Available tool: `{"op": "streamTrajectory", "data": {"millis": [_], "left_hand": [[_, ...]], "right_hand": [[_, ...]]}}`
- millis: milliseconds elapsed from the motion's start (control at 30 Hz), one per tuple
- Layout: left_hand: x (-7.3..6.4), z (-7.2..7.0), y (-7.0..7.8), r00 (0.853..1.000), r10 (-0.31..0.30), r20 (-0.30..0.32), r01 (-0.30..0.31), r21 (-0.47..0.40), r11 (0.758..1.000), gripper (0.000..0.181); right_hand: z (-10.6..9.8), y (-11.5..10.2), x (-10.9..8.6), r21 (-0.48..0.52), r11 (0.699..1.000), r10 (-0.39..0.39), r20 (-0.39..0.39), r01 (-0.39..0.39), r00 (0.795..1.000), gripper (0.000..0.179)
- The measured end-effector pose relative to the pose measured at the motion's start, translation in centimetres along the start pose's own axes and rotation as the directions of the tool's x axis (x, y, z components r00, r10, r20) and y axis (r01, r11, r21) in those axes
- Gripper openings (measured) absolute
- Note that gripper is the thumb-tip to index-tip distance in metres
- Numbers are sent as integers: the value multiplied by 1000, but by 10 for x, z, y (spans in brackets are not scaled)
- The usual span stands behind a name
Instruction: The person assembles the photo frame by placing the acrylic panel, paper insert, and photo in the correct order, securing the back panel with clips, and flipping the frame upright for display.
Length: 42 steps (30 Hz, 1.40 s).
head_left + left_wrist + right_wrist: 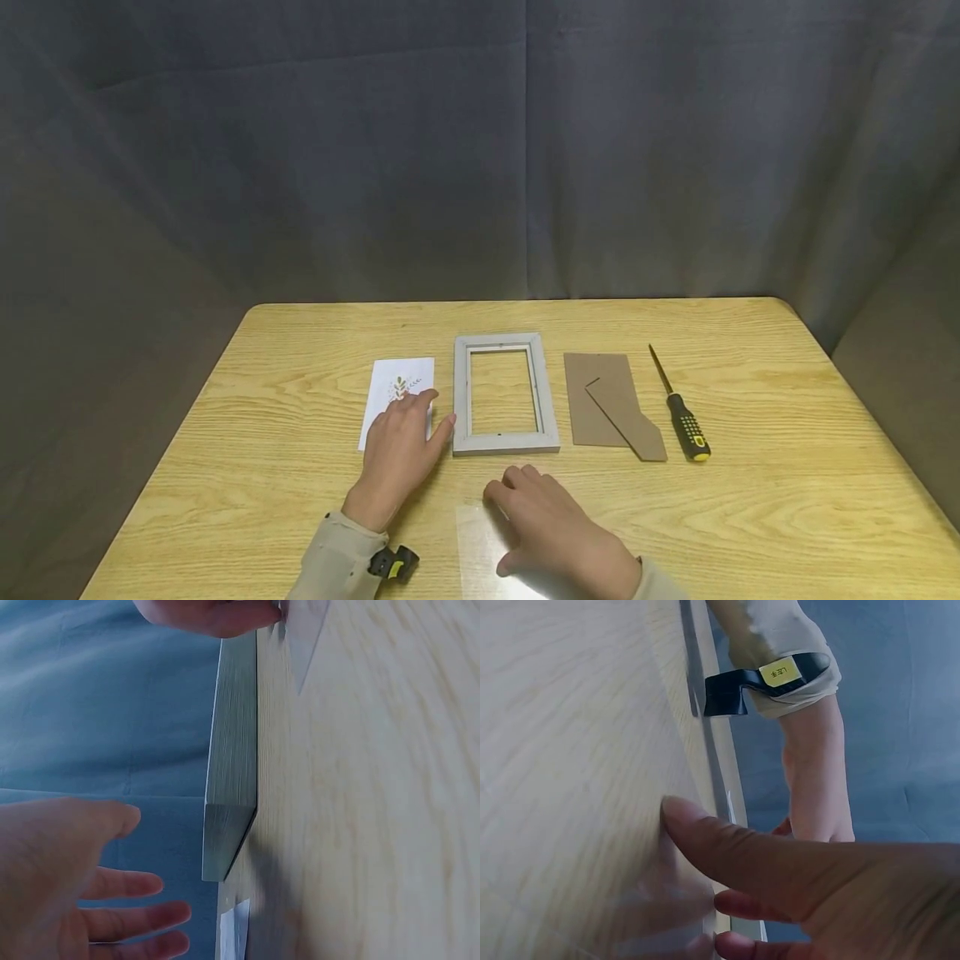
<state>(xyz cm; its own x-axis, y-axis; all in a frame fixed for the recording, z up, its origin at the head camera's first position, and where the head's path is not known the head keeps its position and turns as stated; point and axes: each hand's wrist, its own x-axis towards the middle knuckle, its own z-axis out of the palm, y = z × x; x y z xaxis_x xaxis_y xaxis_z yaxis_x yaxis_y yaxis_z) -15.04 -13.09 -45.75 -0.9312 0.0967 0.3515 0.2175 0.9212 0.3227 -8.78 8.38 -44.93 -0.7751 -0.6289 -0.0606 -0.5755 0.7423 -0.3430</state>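
The right hand's [551, 533] fingers are loosely bent with the thumb held apart, pinching nothing that shows; they arch over the pane [477, 546], which lies below the palm and thumb and runs out of the head view at the near side (so its long axis cannot be told, nor whether a fingertip touches it). The right hand is clearly the nearer one to it. Just far of those fingers sits the frame [462, 396], flat, its long axis running near to far; that offset, pane near and frame far, seems the relation that counts. The left hand [397, 446] has its thumb and fingers spread, over the near right part of the card [381, 392]; its thumb tip is right beside the frame's left side, contact unclear. Right of the frame lies the board [592, 425], its leg [626, 417] slanting toward the near right, and beyond that the screwdriver [688, 427], tip pointing far. All of this rests on a pale wood-grain table [765, 500] with bare room to the left and right, and a dark curtain [480, 167] hangs behind its far edge.
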Motion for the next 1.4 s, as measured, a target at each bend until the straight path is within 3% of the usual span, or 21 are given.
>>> {"op": "streamTrajectory", "data": {"millis": [800, 1067, 1400], "left_hand": [[-2, 1, 1, 1000, 0, -6, 0, -5, 1000, 45], [-2, 1, 3, 999, -16, 31, 17, -44, 999, 47], [-2, 2, 4, 1000, -6, 17, 7, -40, 999, 46]], "right_hand": [[4, -1, 1, 91, 994, 55, 17, -56, 998, 77], [2, -1, 2, 148, 988, 38, 4, -38, 999, 64], [2, 0, 1, 65, 996, 53, 1, -53, 999, 70]]}}
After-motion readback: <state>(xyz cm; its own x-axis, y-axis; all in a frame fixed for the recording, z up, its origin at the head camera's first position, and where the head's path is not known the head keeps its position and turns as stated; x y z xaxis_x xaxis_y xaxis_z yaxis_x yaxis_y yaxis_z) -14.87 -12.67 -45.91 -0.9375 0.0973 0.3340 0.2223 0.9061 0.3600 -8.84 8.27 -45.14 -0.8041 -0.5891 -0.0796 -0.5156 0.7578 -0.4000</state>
